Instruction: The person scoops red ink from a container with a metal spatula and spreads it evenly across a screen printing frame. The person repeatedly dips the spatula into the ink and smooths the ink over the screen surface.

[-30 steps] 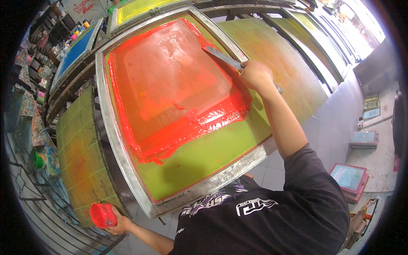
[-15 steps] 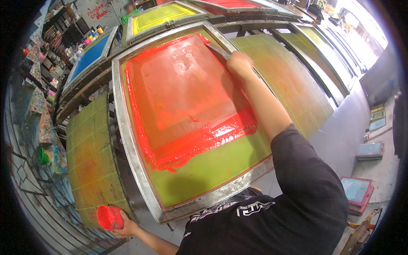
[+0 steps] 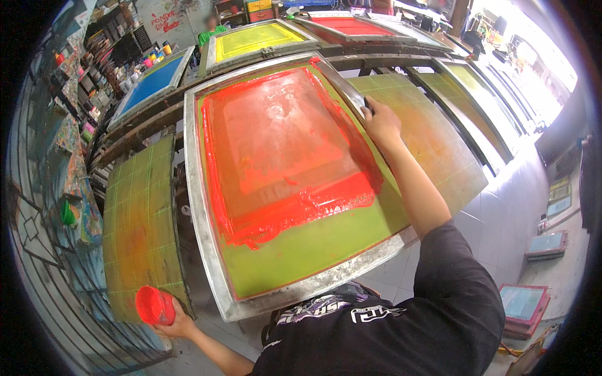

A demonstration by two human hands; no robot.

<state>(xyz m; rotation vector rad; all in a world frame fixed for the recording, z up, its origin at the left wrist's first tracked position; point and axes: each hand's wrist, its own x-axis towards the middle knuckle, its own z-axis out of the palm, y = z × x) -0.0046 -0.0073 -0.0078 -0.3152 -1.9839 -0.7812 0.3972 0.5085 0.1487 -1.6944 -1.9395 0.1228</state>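
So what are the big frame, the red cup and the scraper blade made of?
The frame looks like metal: dull silver and scuffed. The red cup is perhaps plastic: smooth and thin-rimmed, but I can't be sure. The scraper blade seems metal: grey with some shine.

Open room lies over the bare olive-green mesh strip at lower centre, bounded below by the scuffed silver metal frame and above by a thick band of wet red ink. At upper centre, the person's right hand and the long grey metal scraper it grips cover part of the frame's right side — the bare forearm below them crosses the approach from the right. A narrow gap runs between the frame and the green-and-orange gridded board at left. The board's lower end is obstructed by the round red tub in the left hand. The torso in a black printed shirt blocks the lower right of centre.
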